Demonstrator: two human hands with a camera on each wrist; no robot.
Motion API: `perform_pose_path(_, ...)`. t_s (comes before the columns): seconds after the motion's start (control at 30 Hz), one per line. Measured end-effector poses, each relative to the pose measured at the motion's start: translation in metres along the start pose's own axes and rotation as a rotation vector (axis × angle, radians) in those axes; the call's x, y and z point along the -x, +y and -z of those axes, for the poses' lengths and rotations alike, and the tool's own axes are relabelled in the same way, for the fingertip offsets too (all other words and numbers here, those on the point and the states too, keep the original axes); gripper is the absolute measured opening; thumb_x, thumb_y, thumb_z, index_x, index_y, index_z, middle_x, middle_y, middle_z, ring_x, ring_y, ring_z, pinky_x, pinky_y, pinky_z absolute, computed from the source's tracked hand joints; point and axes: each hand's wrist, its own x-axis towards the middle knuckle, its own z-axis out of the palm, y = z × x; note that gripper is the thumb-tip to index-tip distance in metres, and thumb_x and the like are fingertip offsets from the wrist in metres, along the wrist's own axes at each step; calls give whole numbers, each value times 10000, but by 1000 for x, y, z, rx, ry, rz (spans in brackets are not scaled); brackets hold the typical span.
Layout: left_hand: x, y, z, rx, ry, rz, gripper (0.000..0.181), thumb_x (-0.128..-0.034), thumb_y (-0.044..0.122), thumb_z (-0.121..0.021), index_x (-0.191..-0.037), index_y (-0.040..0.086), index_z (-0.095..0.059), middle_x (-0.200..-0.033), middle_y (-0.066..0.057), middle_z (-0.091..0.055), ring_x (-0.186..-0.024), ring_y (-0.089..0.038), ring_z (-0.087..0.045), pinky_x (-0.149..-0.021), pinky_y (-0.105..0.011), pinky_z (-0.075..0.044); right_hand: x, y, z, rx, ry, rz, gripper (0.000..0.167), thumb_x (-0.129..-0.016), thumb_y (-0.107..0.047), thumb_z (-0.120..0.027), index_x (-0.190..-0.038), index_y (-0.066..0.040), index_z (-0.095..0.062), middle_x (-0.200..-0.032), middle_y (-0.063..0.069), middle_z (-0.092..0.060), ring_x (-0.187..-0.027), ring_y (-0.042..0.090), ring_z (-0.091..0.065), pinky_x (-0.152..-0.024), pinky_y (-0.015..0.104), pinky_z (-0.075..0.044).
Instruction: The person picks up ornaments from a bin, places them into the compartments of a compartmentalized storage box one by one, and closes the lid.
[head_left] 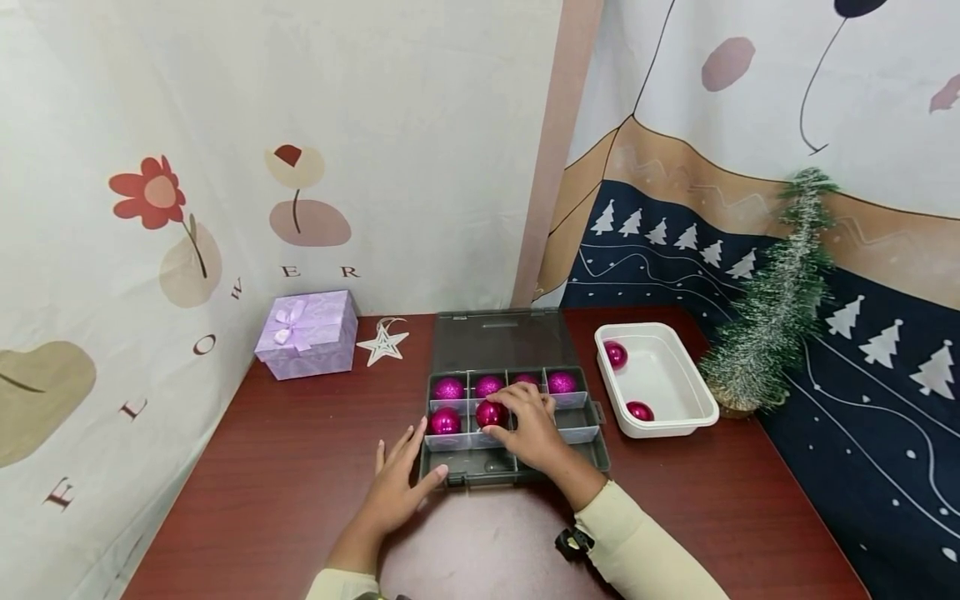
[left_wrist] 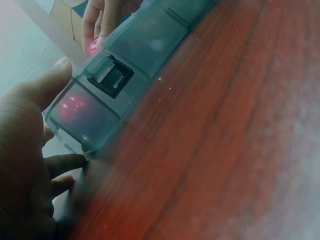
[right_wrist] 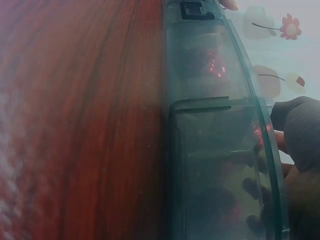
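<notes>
Currently, right hand pinches a shiny magenta ball at the middle row, second compartment from left, of the divided box, lid raised. Left hand loose, fingers extended, against the box's left front corner. More magenta balls sit in the back row; two others lie in the white tray, right of the box.

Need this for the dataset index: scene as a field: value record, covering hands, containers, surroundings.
left hand: at near left corner of divided box
right hand: holds shiny pink ball at middle row
lid: open
back row: four pink balls
white tray: two pink balls
table left: purple gift box, white star
table right: small tree
</notes>
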Motion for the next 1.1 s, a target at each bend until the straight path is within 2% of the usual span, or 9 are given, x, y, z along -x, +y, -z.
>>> perform_pose_path(0.67, -2, -1, -1, 1, -5, 8, 896, -1026, 536, -684, -1756, 228, -265, -1737, -194, -427, -1661, -441, -317, -1320, -774, 77, 1, 1, 3, 25, -21, 3, 443, -893, -227, -917, -1298, -93, -795, -1348, 99, -730, -1382, 423, -500, -986, 623, -297)
perform_pose_path(0.9, -1, -2, -1, -3, -1, 5, 897, -1026, 529, -686, -1754, 212, -269, -1734, -201, -427, -1656, -446, -324, -1318, -777, 75, 0, 2, 4, 42, -15, 25, 440, -874, -218, -931, -1277, -93, -805, -1324, 101, -741, -1344, 395, -527, -933, 571, -307)
perform_pose_path(1.1, 0, -2, -1, -3, 1, 1, 894, -1026, 531, -688, -1753, 213, -275, -1733, -189, -435, -1653, -452, -326, -1315, -784, 67, 0, 2, 12, 45, -13, 36, 415, -877, -216, -928, -1260, -110, -808, -1310, 91, -737, -1337, 363, -526, -936, 579, -320)
